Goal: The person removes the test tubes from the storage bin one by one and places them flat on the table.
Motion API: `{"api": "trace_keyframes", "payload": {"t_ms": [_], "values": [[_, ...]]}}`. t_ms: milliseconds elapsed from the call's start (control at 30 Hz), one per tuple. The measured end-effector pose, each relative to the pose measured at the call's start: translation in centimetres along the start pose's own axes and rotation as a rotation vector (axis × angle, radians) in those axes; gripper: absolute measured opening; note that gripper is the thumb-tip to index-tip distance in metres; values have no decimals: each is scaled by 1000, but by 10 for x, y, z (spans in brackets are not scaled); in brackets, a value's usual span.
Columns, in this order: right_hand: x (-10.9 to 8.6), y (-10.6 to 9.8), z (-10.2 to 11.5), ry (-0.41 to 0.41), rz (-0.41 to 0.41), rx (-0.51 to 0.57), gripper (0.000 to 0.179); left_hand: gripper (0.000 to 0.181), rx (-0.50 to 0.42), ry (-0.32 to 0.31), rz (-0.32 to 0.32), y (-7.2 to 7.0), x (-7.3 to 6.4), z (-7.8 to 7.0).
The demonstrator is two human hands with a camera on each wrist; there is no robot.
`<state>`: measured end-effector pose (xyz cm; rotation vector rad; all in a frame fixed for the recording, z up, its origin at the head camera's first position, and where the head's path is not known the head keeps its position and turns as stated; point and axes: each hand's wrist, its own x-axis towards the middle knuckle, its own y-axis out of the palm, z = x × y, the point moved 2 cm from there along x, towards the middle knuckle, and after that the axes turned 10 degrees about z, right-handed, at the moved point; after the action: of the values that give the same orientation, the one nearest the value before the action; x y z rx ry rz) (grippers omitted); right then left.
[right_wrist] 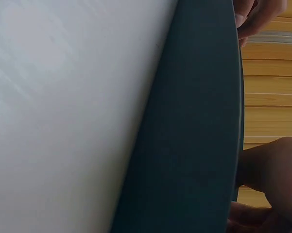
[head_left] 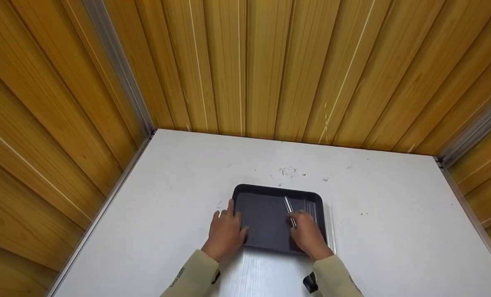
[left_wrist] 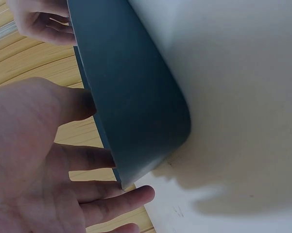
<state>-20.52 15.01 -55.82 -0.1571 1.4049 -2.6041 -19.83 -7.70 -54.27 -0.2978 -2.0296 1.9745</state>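
Note:
A dark rectangular tray with rounded corners lies on the white table. At its left side my left hand rests on the rim, fingers spread and fairly straight. In the left wrist view, the thumb and some fingertips of that hand reach over the tray's edge, while another finger stays outside it. Over the right part of the tray, my right hand holds a slim silver pen-like rod, which slants up and left from the fingers. The tray wall hides most of this grip in the right wrist view.
The white table extends around the tray, with small dark marks behind it. Wood-patterned panels wall in the back and both sides, with metal posts at the corners.

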Motion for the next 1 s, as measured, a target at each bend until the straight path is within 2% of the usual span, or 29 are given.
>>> {"api": "trace_keyframes", "payload": {"t_ms": [333, 567, 767, 1000], "values": [[-3, -4, 5, 30, 6, 71, 33, 47, -4, -4, 4, -1, 0, 0], [-3, -8, 6, 99, 15, 82, 36, 50, -39, -25, 98, 1, 2, 0], [-4, -13, 6, 110, -6, 124, 34, 50, -37, -26, 74, 1, 2, 0], [-5, -16, 6, 124, 0, 143, 32, 50, -37, -29, 96, 1, 3, 0]]}}
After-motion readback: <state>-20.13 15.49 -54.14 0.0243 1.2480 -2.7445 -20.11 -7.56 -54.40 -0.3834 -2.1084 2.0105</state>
